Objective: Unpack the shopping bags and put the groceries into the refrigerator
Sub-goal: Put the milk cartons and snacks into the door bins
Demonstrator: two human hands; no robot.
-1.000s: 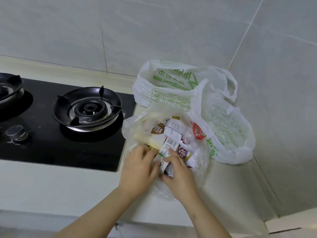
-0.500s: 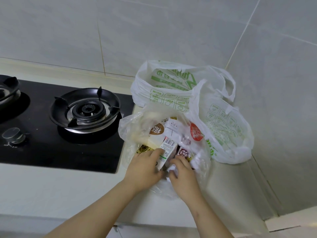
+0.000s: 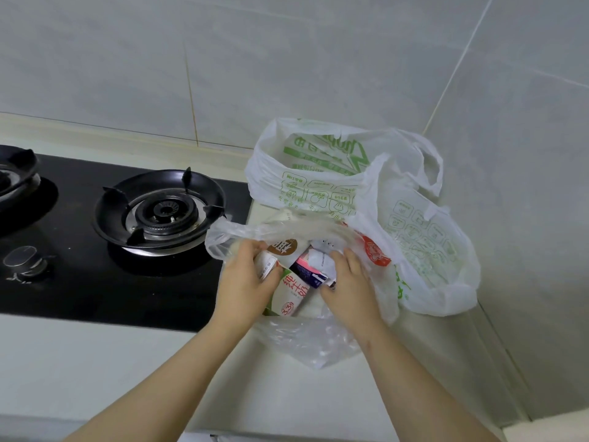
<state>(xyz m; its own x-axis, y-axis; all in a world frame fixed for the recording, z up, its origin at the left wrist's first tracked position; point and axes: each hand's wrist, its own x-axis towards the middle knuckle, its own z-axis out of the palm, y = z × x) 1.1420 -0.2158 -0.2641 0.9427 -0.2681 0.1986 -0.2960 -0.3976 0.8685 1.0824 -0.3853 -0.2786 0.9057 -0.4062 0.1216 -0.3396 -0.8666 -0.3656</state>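
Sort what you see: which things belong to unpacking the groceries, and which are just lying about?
Job: clear bag, milk carton, purple carton, printed white bag, left hand, right hand.
Lying about: gas burner, stove knob.

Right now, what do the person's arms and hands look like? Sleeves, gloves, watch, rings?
Bare hands and arms. The left hand and right hand have no gloves, and no rings show. The left forearm and right forearm are uncovered up to the frame edge: no sleeve, watch, bracelet or marking is visible.
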